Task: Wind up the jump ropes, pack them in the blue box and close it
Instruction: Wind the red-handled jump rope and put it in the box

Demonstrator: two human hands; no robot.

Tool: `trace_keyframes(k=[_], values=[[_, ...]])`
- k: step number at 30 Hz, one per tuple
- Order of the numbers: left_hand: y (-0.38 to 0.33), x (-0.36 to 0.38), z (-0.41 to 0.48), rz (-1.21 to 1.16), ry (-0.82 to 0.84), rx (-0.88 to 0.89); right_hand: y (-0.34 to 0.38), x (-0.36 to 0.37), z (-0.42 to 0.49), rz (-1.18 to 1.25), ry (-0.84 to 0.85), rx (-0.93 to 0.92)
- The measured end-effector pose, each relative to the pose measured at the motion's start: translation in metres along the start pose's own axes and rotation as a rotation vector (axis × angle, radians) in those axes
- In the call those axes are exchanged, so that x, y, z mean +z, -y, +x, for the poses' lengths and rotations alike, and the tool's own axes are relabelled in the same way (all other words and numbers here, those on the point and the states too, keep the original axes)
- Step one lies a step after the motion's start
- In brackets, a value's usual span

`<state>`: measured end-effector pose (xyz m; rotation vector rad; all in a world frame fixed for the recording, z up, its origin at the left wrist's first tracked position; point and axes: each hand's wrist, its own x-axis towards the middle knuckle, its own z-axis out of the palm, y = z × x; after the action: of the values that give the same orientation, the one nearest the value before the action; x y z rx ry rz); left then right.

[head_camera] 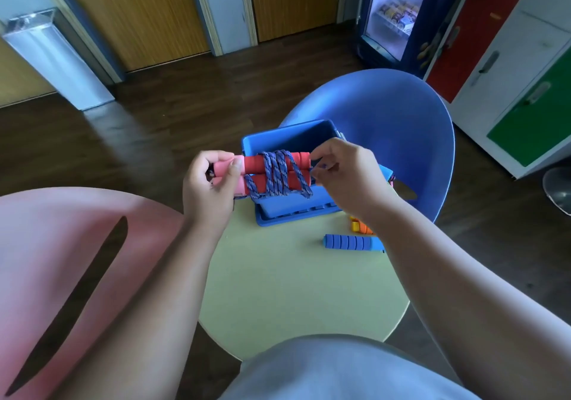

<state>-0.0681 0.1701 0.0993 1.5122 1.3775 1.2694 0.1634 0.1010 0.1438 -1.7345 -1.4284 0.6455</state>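
The red handles [272, 171] lie side by side, bound by blue rope [279, 177], held above the open blue box [296, 211] for easy dropping in. The left hand [208, 183] clamps their pink ends to keep them paired; the right hand [343, 174] pinches the rope's end. A blue handle [349, 242] waits on the table [293, 291].

A round, pale yellow-green counter [287, 291] is seen. On it, at the far edge, an open blue box [296, 211] is set. Near the right edge, 1 blue ribbed handle [349, 242] is laid flat, with an orange piece [360, 226] just beside it.
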Motion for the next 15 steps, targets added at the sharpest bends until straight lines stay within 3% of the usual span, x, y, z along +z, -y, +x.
trace_keyframes(k=[5,15], values=[[-0.003,0.014,-0.015,0.11,-0.004,0.089,-0.001,-0.001,-0.002,-0.233,0.12,-0.142],[-0.02,0.04,-0.029,0.247,-0.035,0.136,0.001,0.01,0.005,-0.439,0.222,-0.225]])
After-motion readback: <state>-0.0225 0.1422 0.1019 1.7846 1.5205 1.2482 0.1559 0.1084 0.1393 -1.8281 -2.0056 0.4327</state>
